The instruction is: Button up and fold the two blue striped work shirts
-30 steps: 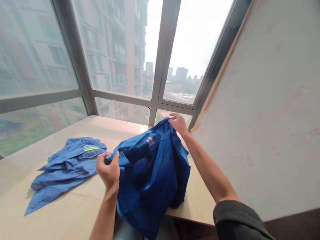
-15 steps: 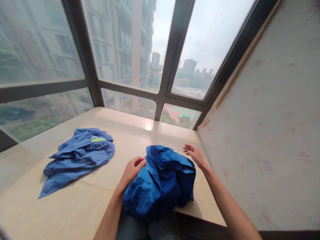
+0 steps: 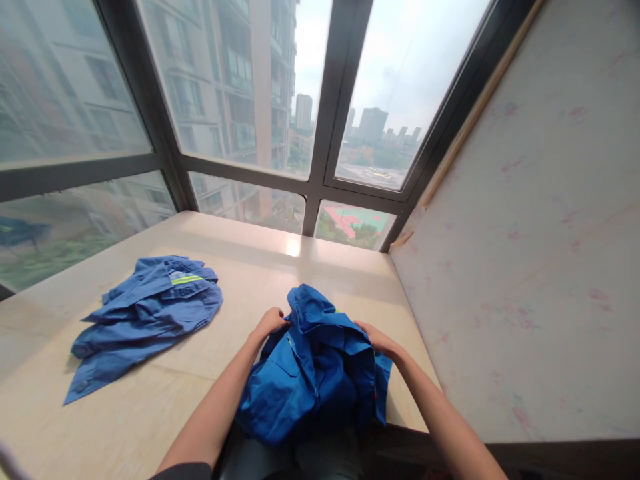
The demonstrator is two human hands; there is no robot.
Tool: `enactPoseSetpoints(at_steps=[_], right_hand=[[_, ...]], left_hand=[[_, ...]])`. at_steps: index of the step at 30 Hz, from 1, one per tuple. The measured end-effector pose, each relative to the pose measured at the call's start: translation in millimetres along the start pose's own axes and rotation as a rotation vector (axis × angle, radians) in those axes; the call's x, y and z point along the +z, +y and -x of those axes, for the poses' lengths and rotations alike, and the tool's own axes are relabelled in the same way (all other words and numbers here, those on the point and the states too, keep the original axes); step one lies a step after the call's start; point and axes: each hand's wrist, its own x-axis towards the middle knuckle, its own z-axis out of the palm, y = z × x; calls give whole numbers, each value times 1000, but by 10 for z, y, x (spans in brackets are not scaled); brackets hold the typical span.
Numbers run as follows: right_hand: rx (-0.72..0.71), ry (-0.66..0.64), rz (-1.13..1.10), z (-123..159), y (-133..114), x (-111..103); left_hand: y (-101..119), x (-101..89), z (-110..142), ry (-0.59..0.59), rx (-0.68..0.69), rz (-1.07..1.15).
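A crumpled bright-blue work jacket (image 3: 300,373) lies bunched at the table's front edge, partly over my lap. It has a pocket flap and small bits of yellow-green trim. My left hand (image 3: 271,323) pinches its upper left edge, with the fingertips partly tucked into the cloth. On the other side, my right hand (image 3: 377,339) grips the upper right of the jacket, and most of its fingers are hidden by the fabric. Apart from both hands, to the left, a second blue garment (image 3: 155,313) with a yellow-green stripe lies flattened and loosely folded.
The pale tabletop (image 3: 240,267) reaches back to large windows with dark frames (image 3: 240,175). A wall (image 3: 510,267) with a faint flower pattern borders the right side. The table's front edge (image 3: 407,428) is near my lap.
My right hand has come down and left from above the table and taken hold of the jacket's right side. My left hand stays at its left edge. The view has shifted slightly.
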Motion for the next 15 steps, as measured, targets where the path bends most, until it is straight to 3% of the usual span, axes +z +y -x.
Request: enactPoseSetpoints(at_steps=[2,6,8,12,15], right_hand=[[62,8,-2,-3,57,19],[93,234,5,20,133,-244],[70,429,-57,34,111,-497],[-120,1051,-343,24,-51,-971],[-245,1209,-338,-31,-163,-1123]], left_hand=[[-1,-75,11,13,3,34],[-3,-346,77,211,39,188],[4,-531,102,349,40,296],[56,-907,69,561,-19,517],[114,-1090,7,690,-64,690]])
